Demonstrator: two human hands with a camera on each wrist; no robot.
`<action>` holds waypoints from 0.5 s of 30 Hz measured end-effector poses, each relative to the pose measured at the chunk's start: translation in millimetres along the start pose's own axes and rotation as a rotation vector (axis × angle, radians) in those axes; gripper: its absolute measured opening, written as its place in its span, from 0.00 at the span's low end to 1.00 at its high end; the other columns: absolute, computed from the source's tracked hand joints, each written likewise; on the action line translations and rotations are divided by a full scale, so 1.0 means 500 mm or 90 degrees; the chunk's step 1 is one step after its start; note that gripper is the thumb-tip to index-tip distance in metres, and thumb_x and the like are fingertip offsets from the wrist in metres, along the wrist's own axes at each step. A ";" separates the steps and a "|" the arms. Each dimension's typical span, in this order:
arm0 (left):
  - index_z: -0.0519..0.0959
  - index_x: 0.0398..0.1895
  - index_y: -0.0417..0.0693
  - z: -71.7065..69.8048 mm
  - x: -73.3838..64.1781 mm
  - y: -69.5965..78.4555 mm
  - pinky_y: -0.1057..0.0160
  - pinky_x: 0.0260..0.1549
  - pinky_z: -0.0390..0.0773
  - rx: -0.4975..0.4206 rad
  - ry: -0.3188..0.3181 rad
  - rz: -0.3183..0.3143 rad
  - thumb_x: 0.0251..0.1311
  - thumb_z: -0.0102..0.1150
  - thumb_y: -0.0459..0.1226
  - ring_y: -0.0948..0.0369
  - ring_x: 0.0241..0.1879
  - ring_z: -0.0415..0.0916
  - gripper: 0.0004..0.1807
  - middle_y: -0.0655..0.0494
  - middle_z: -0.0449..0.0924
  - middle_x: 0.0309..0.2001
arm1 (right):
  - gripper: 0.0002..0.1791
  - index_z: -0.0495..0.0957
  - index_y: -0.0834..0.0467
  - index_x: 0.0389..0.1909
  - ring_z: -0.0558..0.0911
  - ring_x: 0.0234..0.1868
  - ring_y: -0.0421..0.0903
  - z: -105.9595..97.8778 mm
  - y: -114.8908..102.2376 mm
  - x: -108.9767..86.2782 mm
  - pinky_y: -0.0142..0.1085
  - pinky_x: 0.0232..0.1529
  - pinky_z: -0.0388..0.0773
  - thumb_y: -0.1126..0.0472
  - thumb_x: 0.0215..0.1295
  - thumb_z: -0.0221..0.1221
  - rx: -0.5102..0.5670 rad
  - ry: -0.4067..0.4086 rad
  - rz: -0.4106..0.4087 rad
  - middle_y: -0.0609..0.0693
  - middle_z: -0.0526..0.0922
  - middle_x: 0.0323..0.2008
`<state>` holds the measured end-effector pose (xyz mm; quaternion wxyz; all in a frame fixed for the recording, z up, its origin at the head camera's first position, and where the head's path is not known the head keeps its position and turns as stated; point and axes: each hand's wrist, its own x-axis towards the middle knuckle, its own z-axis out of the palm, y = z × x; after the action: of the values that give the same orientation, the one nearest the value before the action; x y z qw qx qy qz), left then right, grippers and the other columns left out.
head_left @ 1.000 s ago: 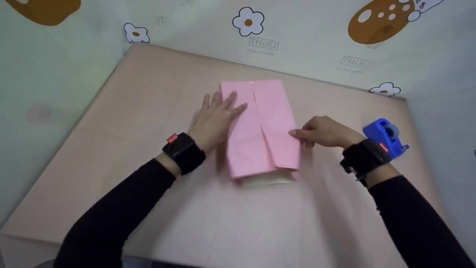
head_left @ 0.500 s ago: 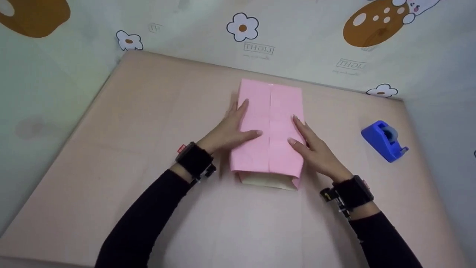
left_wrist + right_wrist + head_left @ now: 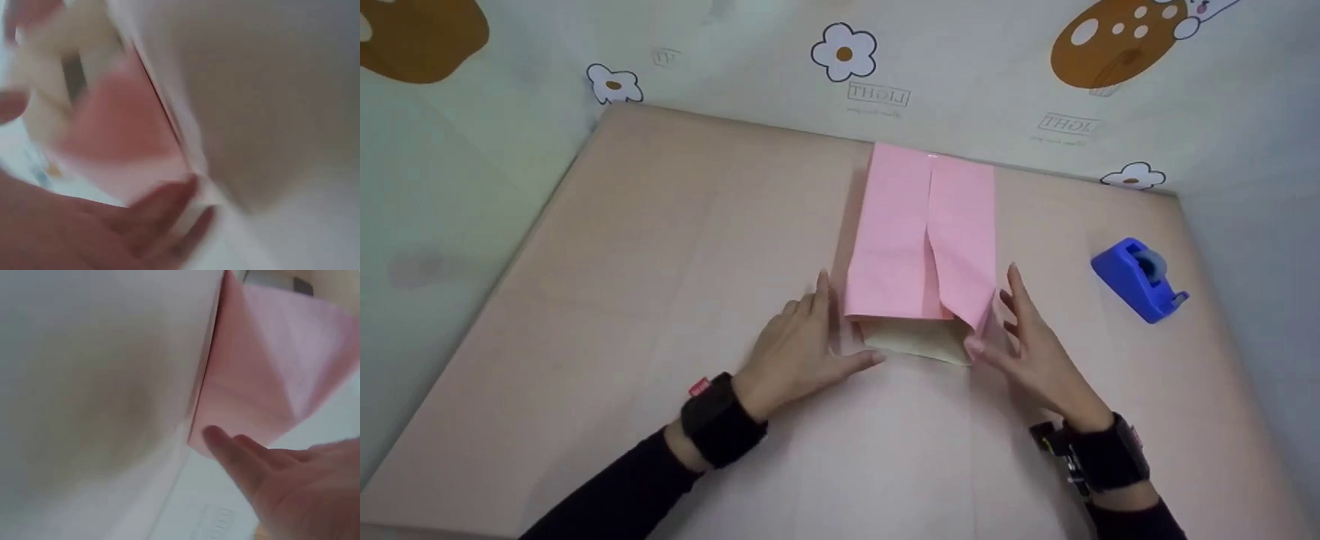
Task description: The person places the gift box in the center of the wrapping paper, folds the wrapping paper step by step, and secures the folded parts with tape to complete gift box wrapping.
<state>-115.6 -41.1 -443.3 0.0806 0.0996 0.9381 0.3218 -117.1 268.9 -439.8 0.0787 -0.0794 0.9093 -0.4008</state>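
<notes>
Pink paper (image 3: 896, 240), folded into a flat-topped sleeve with a centre seam, lies towards the back of the table. Its near end gapes and shows a pale inside; the right flap is lifted along the seam. Beside the near left corner is my left hand (image 3: 795, 345), fingers extended and thumb spread below the opening. My right hand (image 3: 1039, 360) is at the near right corner, index finger straight, thumb against or very close to the paper's side. Both wrist views are blurred: the left one shows the pink side wall (image 3: 124, 112), the right one a creased pink flap (image 3: 281, 343).
A blue tape dispenser (image 3: 1140, 279) stands on the right of the table. The light pinkish tabletop (image 3: 675, 225) meets a patterned wall covering (image 3: 735, 67) at the back and sides.
The paper has slid away from me and slightly right. Both hands have left its top and come down to its near corners. The right flap has lifted at the seam.
</notes>
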 end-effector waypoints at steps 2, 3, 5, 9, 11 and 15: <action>0.40 0.82 0.42 0.022 0.002 0.024 0.49 0.48 0.82 0.022 0.027 -0.004 0.52 0.61 0.70 0.47 0.50 0.80 0.67 0.40 0.79 0.58 | 0.66 0.27 0.53 0.82 0.63 0.75 0.69 0.014 -0.007 -0.010 0.65 0.67 0.68 0.46 0.61 0.69 -0.088 0.025 -0.013 0.62 0.44 0.82; 0.40 0.82 0.42 0.031 0.010 0.035 0.52 0.41 0.82 0.021 0.047 -0.002 0.55 0.61 0.68 0.50 0.43 0.81 0.65 0.42 0.81 0.50 | 0.68 0.26 0.57 0.81 0.71 0.69 0.70 0.022 -0.010 -0.011 0.63 0.63 0.74 0.47 0.59 0.71 -0.126 0.039 -0.017 0.66 0.49 0.80; 0.39 0.82 0.42 0.042 0.030 0.051 0.56 0.27 0.79 0.016 0.088 0.009 0.61 0.62 0.58 0.54 0.31 0.79 0.59 0.47 0.81 0.36 | 0.67 0.28 0.62 0.80 0.84 0.51 0.67 0.035 -0.020 -0.009 0.56 0.50 0.83 0.50 0.59 0.71 -0.188 0.075 -0.013 0.73 0.69 0.69; 0.36 0.82 0.44 0.045 0.052 0.053 0.59 0.19 0.74 0.001 0.122 0.017 0.63 0.63 0.36 0.57 0.22 0.75 0.54 0.50 0.81 0.29 | 0.58 0.33 0.68 0.79 0.72 0.20 0.50 0.050 -0.033 -0.010 0.41 0.22 0.67 0.58 0.62 0.64 -0.275 0.094 0.033 0.61 0.82 0.25; 0.39 0.82 0.47 0.039 0.050 0.044 0.59 0.20 0.75 0.010 0.123 0.020 0.60 0.64 0.31 0.56 0.23 0.77 0.54 0.49 0.82 0.31 | 0.52 0.40 0.70 0.79 0.69 0.19 0.49 0.053 -0.034 -0.017 0.41 0.21 0.66 0.60 0.63 0.60 -0.321 0.094 0.042 0.54 0.74 0.17; 0.52 0.79 0.44 0.027 0.036 0.022 0.55 0.21 0.80 0.112 0.130 0.043 0.58 0.64 0.25 0.54 0.24 0.80 0.47 0.45 0.83 0.32 | 0.32 0.63 0.75 0.70 0.83 0.33 0.61 0.058 -0.031 -0.044 0.57 0.38 0.79 0.63 0.68 0.53 -0.438 0.101 0.018 0.65 0.85 0.31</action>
<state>-128.6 -20.4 -448.6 -0.0350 0.1047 0.9621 0.2492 -88.5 242.3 -445.7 -0.0184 -0.0573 0.9954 -0.0746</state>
